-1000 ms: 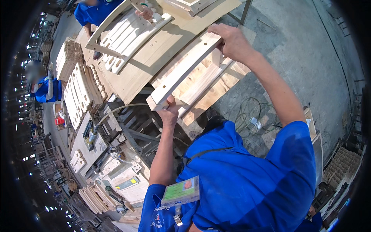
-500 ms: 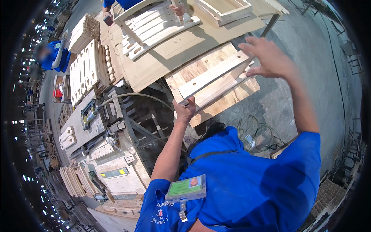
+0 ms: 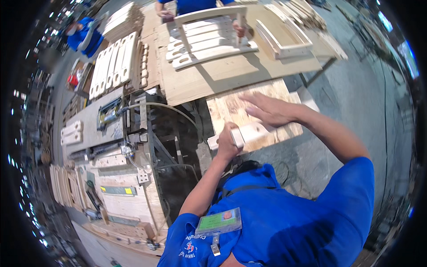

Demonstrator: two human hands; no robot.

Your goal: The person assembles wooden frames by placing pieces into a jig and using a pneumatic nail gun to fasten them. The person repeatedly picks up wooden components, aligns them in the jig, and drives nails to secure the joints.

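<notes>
My left hand is closed around a pale wooden piece that lies across a plywood board just in front of me. My right hand is stretched flat, fingers apart, over the board just beyond that piece, and holds nothing. My blue shirt and a green badge fill the lower part of the view.
A large worktable beyond the board carries a slatted wooden frame, held by another person's hands, and a second frame. Stacked slats and a machine with hoses stand to the left. Another person in blue is far left.
Both hands held a slatted wooden frame up a second ago. It came down onto the board; my right hand let go and now lies flat and open, and my left hand still grips wood.
</notes>
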